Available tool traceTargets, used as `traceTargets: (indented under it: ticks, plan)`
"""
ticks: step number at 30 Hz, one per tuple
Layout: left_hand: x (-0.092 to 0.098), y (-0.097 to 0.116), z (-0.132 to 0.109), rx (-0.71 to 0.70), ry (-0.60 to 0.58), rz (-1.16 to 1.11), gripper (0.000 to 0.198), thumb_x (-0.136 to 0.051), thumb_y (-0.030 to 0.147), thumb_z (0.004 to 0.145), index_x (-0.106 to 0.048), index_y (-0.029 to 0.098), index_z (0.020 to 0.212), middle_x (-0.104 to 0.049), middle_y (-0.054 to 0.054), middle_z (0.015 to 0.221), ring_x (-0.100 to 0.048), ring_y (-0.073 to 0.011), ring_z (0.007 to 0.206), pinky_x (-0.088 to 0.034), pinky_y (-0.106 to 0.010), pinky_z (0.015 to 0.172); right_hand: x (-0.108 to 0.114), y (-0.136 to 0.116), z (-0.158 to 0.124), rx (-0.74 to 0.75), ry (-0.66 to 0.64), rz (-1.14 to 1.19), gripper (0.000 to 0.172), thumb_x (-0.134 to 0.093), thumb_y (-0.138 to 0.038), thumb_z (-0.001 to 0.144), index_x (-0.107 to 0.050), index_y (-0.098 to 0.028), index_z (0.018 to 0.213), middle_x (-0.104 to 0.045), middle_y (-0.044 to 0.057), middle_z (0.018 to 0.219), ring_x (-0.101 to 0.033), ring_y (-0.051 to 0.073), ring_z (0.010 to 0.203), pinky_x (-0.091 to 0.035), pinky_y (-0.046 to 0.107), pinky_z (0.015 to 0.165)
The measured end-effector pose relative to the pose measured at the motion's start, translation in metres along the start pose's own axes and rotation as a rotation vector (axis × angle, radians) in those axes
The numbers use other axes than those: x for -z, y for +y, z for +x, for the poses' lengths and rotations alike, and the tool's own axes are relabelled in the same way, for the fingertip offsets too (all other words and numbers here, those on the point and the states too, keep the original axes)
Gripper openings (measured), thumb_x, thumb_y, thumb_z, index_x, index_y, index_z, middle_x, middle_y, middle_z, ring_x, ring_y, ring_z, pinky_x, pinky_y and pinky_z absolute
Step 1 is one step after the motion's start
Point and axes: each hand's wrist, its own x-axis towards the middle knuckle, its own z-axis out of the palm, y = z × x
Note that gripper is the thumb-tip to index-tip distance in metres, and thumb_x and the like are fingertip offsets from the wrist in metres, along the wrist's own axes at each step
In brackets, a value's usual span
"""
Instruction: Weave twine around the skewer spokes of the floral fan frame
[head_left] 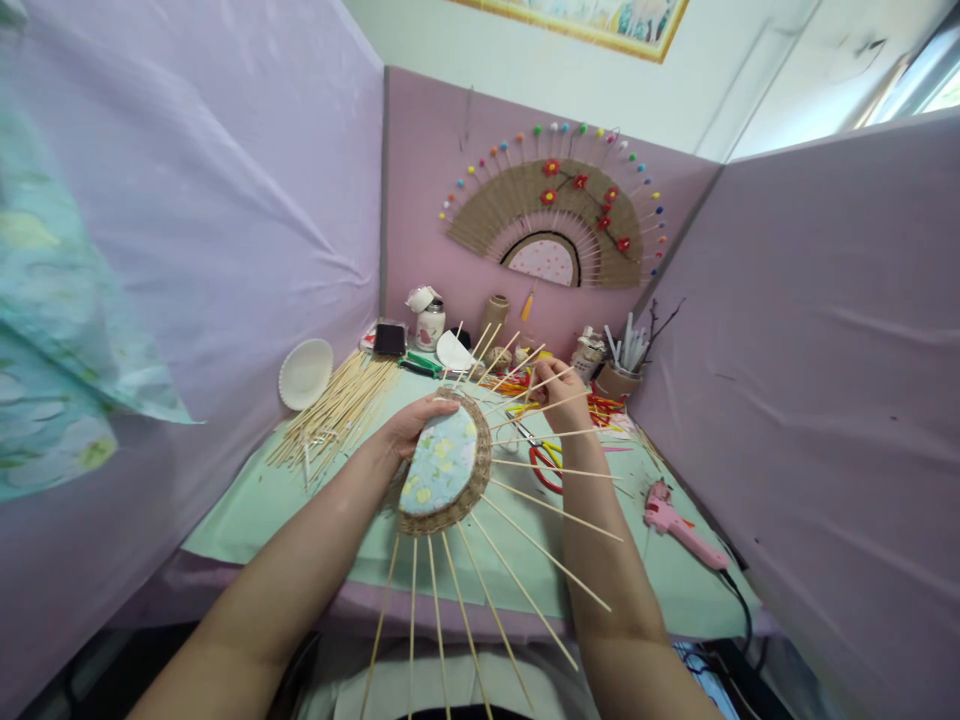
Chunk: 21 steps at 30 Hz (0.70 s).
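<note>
My left hand (412,424) grips the flat edge of a half-round fan base (442,465), its thumb over the face. The base is covered in pale blue floral cloth and bordered by a brown woven band (480,480). Thin wooden sticks (555,505) radiate from its curved rim, the lower ones reaching down over my lap. At the upper right, my right hand (553,385) is closed with its fingers pinched among the sticks, near the outer end of one. Whether anything else is in those fingers is hidden.
A pink glue gun (686,525) lies on the table's right. Red-handled scissors (546,468) rest behind the sticks. Bundled wooden sticks (341,405) and a white scalloped dish (306,374) are left. A finished fan (495,215) hangs on the back panel; purple cloth walls flank both sides.
</note>
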Motion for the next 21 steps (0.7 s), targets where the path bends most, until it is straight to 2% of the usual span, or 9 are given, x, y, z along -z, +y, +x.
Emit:
traceTargets:
  ticks: [5,8,11,17,21]
  plan:
    - [-0.006,-0.007,0.001,-0.012,-0.061,0.038,0.027,-0.080,0.023,0.060,-0.064,0.010,0.078,-0.070,-0.006,0.062,-0.065,-0.0169,0.051,-0.053,-0.026,0.053,-0.031,0.034,-0.006,-0.034,0.058,-0.176,0.036,-0.069,-0.054,0.069,-0.055,-0.020,0.068,-0.046,-0.007,0.050,-0.033,0.007,0.043,-0.025,0.022,0.042]
    - [-0.010,-0.014,0.002,0.011,-0.107,0.065,0.032,-0.082,0.024,0.058,-0.064,0.009,0.080,-0.071,-0.007,0.065,-0.066,-0.0176,0.053,-0.052,-0.026,0.054,-0.054,0.051,-0.014,-0.007,-0.017,-0.282,0.034,-0.068,-0.051,0.070,-0.057,-0.019,0.066,-0.051,-0.004,0.055,-0.042,0.010,0.051,-0.034,0.023,0.048]
    - [-0.012,-0.016,0.001,0.031,-0.132,0.066,0.033,-0.083,0.024,0.057,-0.065,0.009,0.081,-0.072,-0.007,0.067,-0.066,-0.0177,0.055,-0.052,-0.027,0.055,-0.068,0.058,-0.021,-0.009,-0.077,-0.285,0.034,-0.069,-0.050,0.070,-0.057,-0.019,0.066,-0.054,-0.003,0.059,-0.047,0.011,0.055,-0.039,0.024,0.053]
    - [-0.011,-0.018,0.002,0.069,-0.167,0.058,0.025,-0.079,0.023,0.061,-0.066,0.009,0.078,-0.072,-0.009,0.068,-0.067,-0.0184,0.057,-0.052,-0.028,0.058,-0.061,0.055,-0.023,0.035,0.085,-0.212,0.032,-0.061,-0.050,0.078,-0.054,-0.020,0.072,-0.050,-0.005,0.057,-0.041,0.009,0.051,-0.035,0.022,0.051]
    - [-0.010,-0.026,0.006,0.096,-0.186,0.064,0.025,-0.078,0.021,0.062,-0.067,0.008,0.080,-0.072,-0.010,0.069,-0.068,-0.0182,0.060,-0.053,-0.028,0.062,-0.056,0.048,-0.026,0.044,0.116,-0.110,0.031,-0.061,-0.049,0.080,-0.053,-0.020,0.074,-0.047,-0.007,0.056,-0.037,0.007,0.047,-0.032,0.020,0.046]
